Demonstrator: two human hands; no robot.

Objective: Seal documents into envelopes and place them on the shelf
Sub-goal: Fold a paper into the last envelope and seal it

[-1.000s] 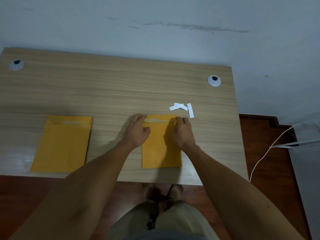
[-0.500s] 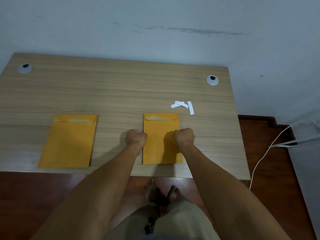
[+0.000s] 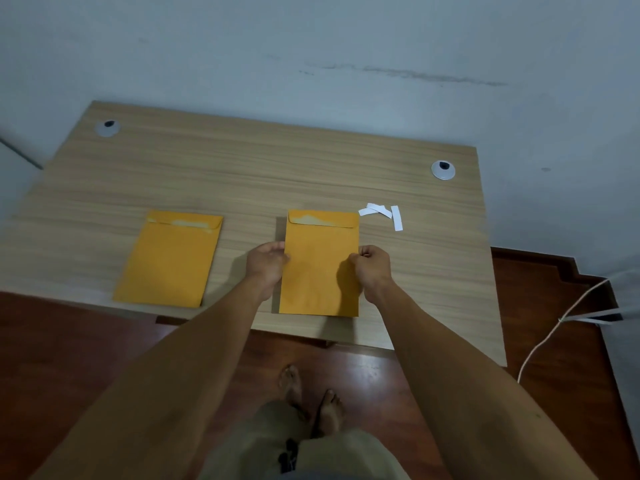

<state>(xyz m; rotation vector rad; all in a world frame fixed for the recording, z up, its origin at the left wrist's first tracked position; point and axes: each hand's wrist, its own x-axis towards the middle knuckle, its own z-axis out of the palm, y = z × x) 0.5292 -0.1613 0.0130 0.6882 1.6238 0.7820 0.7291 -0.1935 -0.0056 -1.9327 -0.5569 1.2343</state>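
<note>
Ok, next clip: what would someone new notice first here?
Two yellow envelopes on the wooden desk: the middle envelope is gripped by its side edges, left hand and right hand. The other envelope lies alone further left. White paper strips sit beyond the right hand.

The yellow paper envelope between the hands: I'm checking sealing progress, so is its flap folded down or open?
Folded down: the yellow paper envelope's flap lies flat against its top edge. Sealed: cannot tell.

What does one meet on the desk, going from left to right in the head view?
Left grommet → left envelope → left hand → held envelope → right hand → white strips → right grommet.
</note>
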